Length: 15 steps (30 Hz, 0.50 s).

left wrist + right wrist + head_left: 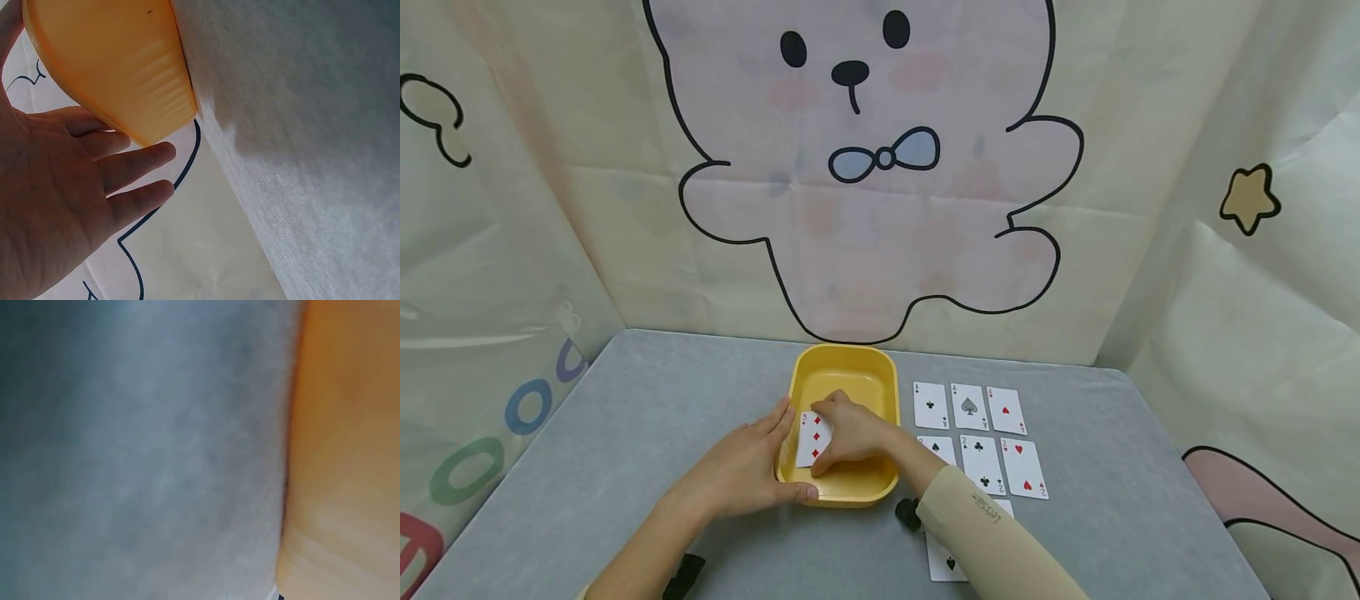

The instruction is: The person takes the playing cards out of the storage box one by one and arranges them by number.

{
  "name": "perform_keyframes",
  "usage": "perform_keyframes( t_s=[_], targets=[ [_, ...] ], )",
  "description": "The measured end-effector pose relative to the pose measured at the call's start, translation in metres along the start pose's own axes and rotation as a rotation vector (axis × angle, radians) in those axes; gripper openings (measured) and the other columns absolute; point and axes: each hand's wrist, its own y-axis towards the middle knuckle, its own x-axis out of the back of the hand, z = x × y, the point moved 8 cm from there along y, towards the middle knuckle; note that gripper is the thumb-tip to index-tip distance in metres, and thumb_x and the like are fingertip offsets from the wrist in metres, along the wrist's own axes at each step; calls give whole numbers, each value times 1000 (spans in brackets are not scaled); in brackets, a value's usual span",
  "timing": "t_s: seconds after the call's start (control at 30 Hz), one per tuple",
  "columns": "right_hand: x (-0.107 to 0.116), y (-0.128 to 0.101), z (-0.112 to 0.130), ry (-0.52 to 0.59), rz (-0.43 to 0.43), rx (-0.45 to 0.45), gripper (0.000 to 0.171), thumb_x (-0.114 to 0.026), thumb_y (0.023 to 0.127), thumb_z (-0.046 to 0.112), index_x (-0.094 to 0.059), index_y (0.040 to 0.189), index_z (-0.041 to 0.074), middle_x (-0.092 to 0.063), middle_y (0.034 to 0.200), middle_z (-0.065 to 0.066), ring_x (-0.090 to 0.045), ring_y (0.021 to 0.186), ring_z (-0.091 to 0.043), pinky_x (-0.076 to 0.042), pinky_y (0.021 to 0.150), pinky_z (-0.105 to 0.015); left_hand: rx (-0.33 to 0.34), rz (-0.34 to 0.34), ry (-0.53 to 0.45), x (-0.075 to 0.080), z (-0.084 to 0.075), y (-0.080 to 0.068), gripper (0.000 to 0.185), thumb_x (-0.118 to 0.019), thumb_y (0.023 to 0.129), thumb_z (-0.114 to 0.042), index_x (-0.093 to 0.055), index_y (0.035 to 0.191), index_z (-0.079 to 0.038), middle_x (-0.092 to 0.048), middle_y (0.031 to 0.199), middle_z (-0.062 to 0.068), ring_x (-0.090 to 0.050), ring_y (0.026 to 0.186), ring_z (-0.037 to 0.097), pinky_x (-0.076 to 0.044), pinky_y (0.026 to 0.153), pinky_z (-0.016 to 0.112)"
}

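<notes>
A yellow plastic tray point(868, 367) sits on the grey table. Inside it, at the left side, is the three of diamonds point(806, 440); whether more cards lie under it I cannot tell. My right hand point(856, 429) reaches into the tray and pinches that card, index finger at its top edge and thumb at its bottom edge. Against the tray's left side and near corner rests my left hand point(741, 467), fingers extended along the rim and thumb at the front. The left wrist view has this palm point(56, 181) beside the tray's outer wall point(125, 56).
Right of the tray, playing cards lie face up in rows: aces, including the ace of spades point(969, 407), then twos, including the two of hearts point(1024, 468). Lower cards point(946, 562) are partly covered by my right sleeve point(992, 533). A printed curtain point(880, 250) stands behind the table.
</notes>
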Motion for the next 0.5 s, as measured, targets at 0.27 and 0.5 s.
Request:
perform_keyframes(
  t_s=[0.27,0.5],
  targets=[
    [-2,-3,4,-10,22,28,91,-95,74,26,-52,153,11,-51,138,-4,-55,106,-13,-48,98,-25,-9,-5,2,0,0,1,124,-74,78,-79,-36,158,8,-28,168,23,-47,144,42,-37,114,66],
    [-1,-6,11,-139,16,127,89,-93,76,35,-54,152,10,-54,135,-2,-46,116,-13,-44,97,-21,-9,0,4,0,0,1,126,-73,77,-80,-35,159,7,-28,169,22,-46,144,42,-38,114,67]
  ],
)
